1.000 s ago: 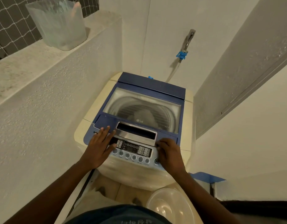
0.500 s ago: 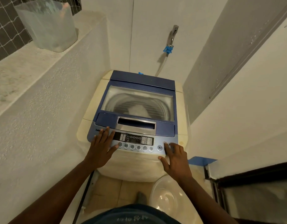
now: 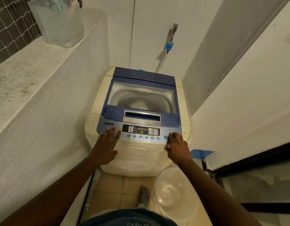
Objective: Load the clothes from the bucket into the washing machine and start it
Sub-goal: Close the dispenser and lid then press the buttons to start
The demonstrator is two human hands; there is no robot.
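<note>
A cream top-loading washing machine (image 3: 137, 154) with a blue lid stands in a narrow alcove. Its clear lid window (image 3: 142, 97) is down, and pale clothes (image 3: 139, 105) show inside the drum. The control panel (image 3: 141, 132) is lit with a green character. My left hand (image 3: 106, 144) rests flat on the panel's left end, fingers spread. My right hand (image 3: 176, 147) is at the panel's right end, a fingertip on the button beside the play/pause key. A clear plastic bucket (image 3: 173, 193) sits on the floor by my right forearm, with nothing in it.
A white wall with a ledge runs along the left, holding a translucent container (image 3: 59, 23). A tap (image 3: 172, 32) with a blue fitting sits on the back wall. A dark-framed door (image 3: 255, 162) is at right. A foot (image 3: 143, 197) stands on the tiled floor.
The view has pulled back from the machine. The panel display has lit up green. My right hand has shifted from the panel's middle to its right-end buttons; my left hand stays put.
</note>
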